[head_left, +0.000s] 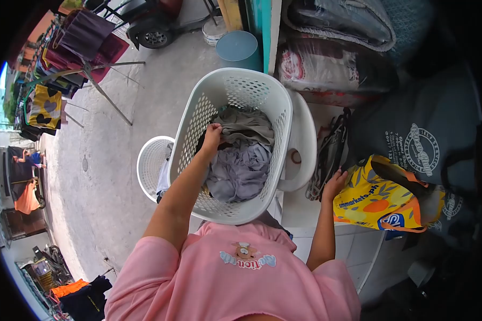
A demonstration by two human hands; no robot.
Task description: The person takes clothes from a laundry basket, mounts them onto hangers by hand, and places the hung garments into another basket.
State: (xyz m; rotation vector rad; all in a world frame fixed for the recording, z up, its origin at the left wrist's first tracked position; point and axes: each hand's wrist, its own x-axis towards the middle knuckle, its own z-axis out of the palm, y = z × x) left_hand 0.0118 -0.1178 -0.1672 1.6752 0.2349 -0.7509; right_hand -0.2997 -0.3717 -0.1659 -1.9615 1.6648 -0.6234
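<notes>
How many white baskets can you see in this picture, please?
2: the large basket near the centre, holding crumpled clothes, and the smaller round basket at its left, partly hidden by the large one. Others could be out of sight.

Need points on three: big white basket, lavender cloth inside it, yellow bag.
Big white basket (247, 88): head view, on the perforated inner wall at the far end.
Lavender cloth (241, 170): head view, middle of the crumpled heap.
Yellow bag (370, 199): head view, on the printed side.
</notes>
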